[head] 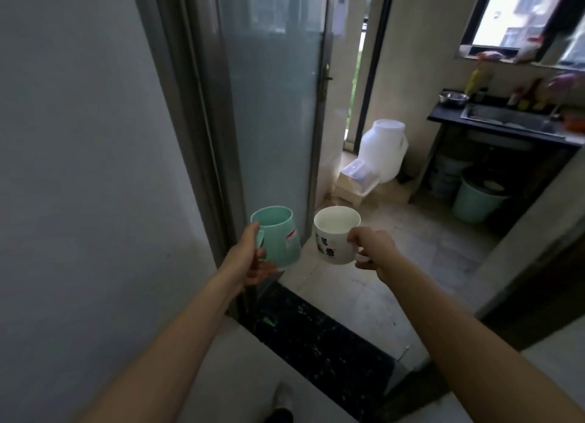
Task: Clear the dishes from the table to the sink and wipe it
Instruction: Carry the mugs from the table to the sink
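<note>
Counts: 2 mugs, 1 green mug (278,237) and 1 white mug (335,237). 2 grips, left grip (250,259) and right grip (375,248), one mug in each. 1 sink (493,114). 1 steel bowl (453,98) on 1 desk (443,116). 1 big white plastic jar (384,150). 2 buckets under the desk: green bucket (474,206), pale bucket (446,177). Bottles by the sink are too blurred to count.

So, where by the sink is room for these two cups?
The rectangular steel sink looks bare at its left end, beside the round steel bowl. The black counter is crowded with small bottles behind; its front strip is narrow.
</note>
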`<state>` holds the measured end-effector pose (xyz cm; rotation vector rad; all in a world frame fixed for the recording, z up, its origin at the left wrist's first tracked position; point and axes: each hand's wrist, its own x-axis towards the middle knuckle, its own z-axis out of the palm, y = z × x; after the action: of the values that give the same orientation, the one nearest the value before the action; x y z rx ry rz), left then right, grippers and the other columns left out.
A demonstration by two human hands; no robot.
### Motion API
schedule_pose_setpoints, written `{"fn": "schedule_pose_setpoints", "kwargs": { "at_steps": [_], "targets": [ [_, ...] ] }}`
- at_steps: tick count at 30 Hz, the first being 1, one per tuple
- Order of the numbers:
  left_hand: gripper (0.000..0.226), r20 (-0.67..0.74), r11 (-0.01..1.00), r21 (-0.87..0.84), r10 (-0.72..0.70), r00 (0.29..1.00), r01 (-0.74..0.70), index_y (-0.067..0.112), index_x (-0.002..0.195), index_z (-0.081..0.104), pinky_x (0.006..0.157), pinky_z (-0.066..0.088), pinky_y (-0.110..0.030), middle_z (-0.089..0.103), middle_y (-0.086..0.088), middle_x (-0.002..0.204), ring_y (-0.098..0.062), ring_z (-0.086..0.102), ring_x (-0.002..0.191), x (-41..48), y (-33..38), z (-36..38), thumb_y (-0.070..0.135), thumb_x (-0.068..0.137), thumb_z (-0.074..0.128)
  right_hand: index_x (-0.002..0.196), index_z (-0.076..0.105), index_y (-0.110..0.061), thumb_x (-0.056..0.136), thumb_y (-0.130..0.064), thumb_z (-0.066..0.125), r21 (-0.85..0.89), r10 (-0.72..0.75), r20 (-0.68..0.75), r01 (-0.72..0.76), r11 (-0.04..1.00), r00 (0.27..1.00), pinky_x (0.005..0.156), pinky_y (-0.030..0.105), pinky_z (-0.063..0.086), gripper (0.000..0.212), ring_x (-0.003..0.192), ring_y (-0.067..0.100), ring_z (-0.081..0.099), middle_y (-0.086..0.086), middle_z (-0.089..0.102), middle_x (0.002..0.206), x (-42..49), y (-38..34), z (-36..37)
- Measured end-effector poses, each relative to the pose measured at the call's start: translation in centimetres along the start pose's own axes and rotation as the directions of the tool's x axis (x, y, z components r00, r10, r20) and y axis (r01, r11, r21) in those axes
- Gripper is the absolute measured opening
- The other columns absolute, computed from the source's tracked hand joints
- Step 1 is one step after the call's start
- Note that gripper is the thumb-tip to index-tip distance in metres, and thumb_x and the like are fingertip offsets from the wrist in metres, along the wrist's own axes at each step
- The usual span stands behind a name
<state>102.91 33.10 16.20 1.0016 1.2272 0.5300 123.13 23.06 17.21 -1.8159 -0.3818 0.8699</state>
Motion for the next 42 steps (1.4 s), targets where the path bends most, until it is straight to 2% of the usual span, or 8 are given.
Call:
{"fn": "schedule_pose_setpoints", "kwargs": {
  "at_steps": [6, 13, 24, 29, 32, 35, 38, 42],
  "targets": [
    [0.063, 0.055, 0.987, 0.156, -0.055, 0.997, 0.046, 0.009, 0.069, 0.053, 0.047, 0.041, -0.023, 0.061, -0.014, 0.063, -0.023, 0.059, 0.055, 14.3, 4.9, 6.9, 0.068, 0.086, 0.040, 0.112, 0.049, -0.010, 0.089, -0.035, 0.054, 0.153, 0.126, -0.115, -0.108, 0.982, 0.985, 0.079, 0.040, 0.049, 0.034, 0.104, 0.031, 0.055, 0.012, 0.056, 0.111, 13.5, -1.6, 0.5],
    [0.064, 0.177, 0.939, 0.338, -0.134, 0.975, 0.068, 0.007, 0.082, 0.058, 0.053, 0.045, -0.025, 0.061, -0.011, 0.067, -0.019, 0.060, 0.058, 25.9, 10.5, 17.5, 0.067, 0.088, 0.037, 0.110, 0.057, -0.001, 0.085, -0.036, 0.063, 0.199, 0.253, -0.304, -0.198, 0.960, 0.919, 0.065, 0.036, 0.050, 0.043, 0.101, 0.033, 0.058, 0.015, 0.060, 0.112, 26.6, -3.7, -3.7],
    [0.068, 0.347, 0.904, 0.428, -0.180, 0.920, 0.015, 0.005, 0.079, 0.060, 0.055, 0.046, -0.025, 0.064, -0.015, 0.068, -0.022, 0.062, 0.060, 40.2, 15.9, 43.0, 0.069, 0.086, 0.039, 0.093, 0.060, -0.008, 0.084, -0.033, 0.060, 0.217, 0.287, -0.475, -0.205, 0.954, 0.832, 0.070, 0.039, 0.054, 0.027, 0.100, 0.032, 0.060, 0.014, 0.061, 0.104, 47.8, -7.4, -19.6],
    [0.071, 0.400, 0.901, 0.432, -0.221, 0.890, 0.030, -0.001, 0.093, 0.062, 0.047, 0.043, -0.020, 0.057, -0.012, 0.061, -0.019, 0.057, 0.049, 45.2, 19.4, 57.4, 0.067, 0.085, 0.042, 0.074, 0.056, -0.009, 0.082, -0.034, 0.062, 0.321, 0.343, -0.523, -0.192, 0.927, 0.781, 0.054, 0.030, 0.049, 0.027, 0.080, 0.030, 0.058, 0.014, 0.058, 0.093, 57.2, -10.5, -29.9],
    [0.071, 0.432, 0.897, 0.442, -0.222, 0.874, 0.009, -0.002, 0.098, 0.060, 0.046, 0.043, -0.020, 0.058, -0.014, 0.067, -0.019, 0.056, 0.047, 46.7, 21.5, 63.9, 0.065, 0.087, 0.042, 0.080, 0.060, -0.007, 0.078, -0.037, 0.062, 0.312, 0.347, -0.548, -0.199, 0.929, 0.761, 0.049, 0.027, 0.045, 0.030, 0.070, 0.028, 0.054, 0.010, 0.057, 0.084, 60.9, -12.4, -34.7],
    [0.067, 0.469, 0.898, 0.439, -0.216, 0.856, -0.014, 0.000, 0.091, 0.058, 0.049, 0.045, -0.023, 0.059, -0.013, 0.066, -0.019, 0.057, 0.050, 48.8, 23.6, 70.4, 0.065, 0.086, 0.044, 0.076, 0.059, -0.009, 0.082, -0.034, 0.060, 0.333, 0.347, -0.577, -0.175, 0.927, 0.739, 0.049, 0.026, 0.043, 0.025, 0.068, 0.027, 0.054, 0.006, 0.054, 0.076, 64.9, -13.8, -39.6],
    [0.064, 0.496, 0.894, 0.446, -0.209, 0.843, -0.040, 0.003, 0.085, 0.056, 0.053, 0.047, -0.025, 0.061, -0.013, 0.068, -0.020, 0.059, 0.055, 51.6, 25.6, 77.4, 0.066, 0.085, 0.044, 0.066, 0.052, -0.013, 0.082, -0.033, 0.059, 0.367, 0.356, -0.588, -0.153, 0.918, 0.727, 0.046, 0.023, 0.039, 0.027, 0.050, 0.019, 0.040, 0.003, 0.045, 0.064, 69.9, -15.1, -44.6],
    [0.067, 0.539, 0.885, 0.453, -0.175, 0.824, -0.109, 0.004, 0.081, 0.058, 0.057, 0.050, -0.026, 0.064, -0.012, 0.067, -0.021, 0.062, 0.058, 56.2, 28.1, 86.6, 0.070, 0.081, 0.047, 0.062, 0.051, -0.014, 0.079, -0.036, 0.063, 0.404, 0.372, -0.622, -0.125, 0.906, 0.689, 0.035, 0.016, 0.031, 0.031, 0.033, 0.012, 0.042, 0.003, 0.046, 0.061, 77.4, -16.6, -50.8]
  ]
}}
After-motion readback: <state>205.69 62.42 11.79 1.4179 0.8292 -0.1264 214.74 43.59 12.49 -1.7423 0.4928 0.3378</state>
